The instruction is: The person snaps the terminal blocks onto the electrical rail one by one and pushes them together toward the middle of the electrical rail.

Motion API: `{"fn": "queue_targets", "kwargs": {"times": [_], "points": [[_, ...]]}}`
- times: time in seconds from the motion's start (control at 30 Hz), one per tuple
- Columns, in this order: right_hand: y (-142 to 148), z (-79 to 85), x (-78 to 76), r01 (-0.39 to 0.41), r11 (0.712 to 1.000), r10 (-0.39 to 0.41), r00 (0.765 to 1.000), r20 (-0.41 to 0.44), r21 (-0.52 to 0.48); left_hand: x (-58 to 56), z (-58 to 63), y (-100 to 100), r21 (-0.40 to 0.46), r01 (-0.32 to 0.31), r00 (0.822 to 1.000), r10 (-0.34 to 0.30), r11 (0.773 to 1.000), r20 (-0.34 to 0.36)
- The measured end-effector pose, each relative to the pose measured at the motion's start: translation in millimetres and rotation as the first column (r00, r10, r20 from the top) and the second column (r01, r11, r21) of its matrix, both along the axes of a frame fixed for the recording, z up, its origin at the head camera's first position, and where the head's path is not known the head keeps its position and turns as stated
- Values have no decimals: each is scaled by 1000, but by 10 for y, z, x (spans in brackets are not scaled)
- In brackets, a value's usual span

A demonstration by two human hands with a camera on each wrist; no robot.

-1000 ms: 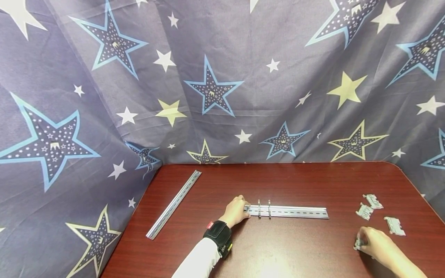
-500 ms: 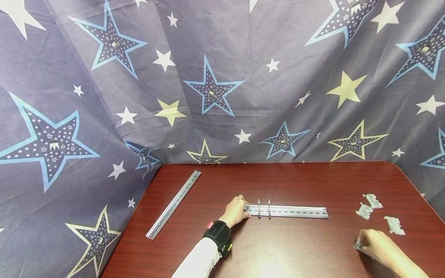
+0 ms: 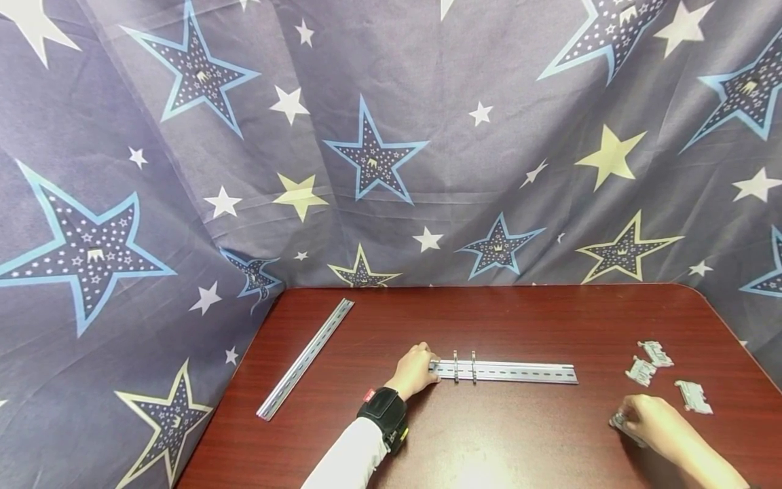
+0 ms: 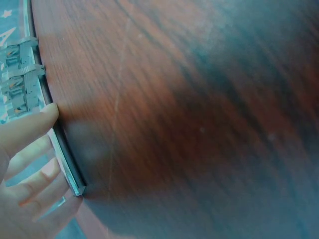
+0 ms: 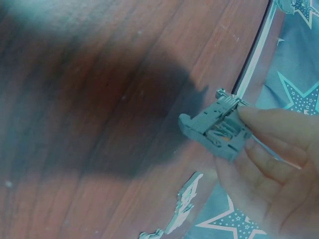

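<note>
A slotted metal DIN rail lies crosswise on the table, its left end gripped by my left hand. In the left wrist view the thumb presses one long edge of the rail while the other fingers lie along the far side. Two grey terminal blocks sit side by side across the rail, close to that hand. On the right, my right hand pinches another grey terminal block between thumb and fingers, apart from the rail. Its moulded side and inner slots show in the right wrist view.
Several surfaces surround the work: a red-brown wooden table and a star-patterned cloth behind and to the left. A second DIN rail lies slanted at left. Three loose terminal blocks lie at right, two close together.
My right hand has shifted slightly left and away from me, and the terminal block in it has turned. My left hand and the rail have stayed in place.
</note>
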State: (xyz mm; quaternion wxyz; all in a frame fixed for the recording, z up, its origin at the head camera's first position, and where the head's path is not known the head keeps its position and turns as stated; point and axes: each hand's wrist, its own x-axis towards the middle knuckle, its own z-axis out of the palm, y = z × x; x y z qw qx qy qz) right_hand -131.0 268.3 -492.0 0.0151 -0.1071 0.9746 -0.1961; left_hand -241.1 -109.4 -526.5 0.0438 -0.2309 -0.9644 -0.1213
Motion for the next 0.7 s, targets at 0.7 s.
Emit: {"fn": "queue_targets", "kwargs": {"times": [0.7], "points": [[-170, 2, -280, -107, 994, 100, 985, -144, -38, 29, 58, 8, 1, -6, 1000, 6, 1000, 21]]}}
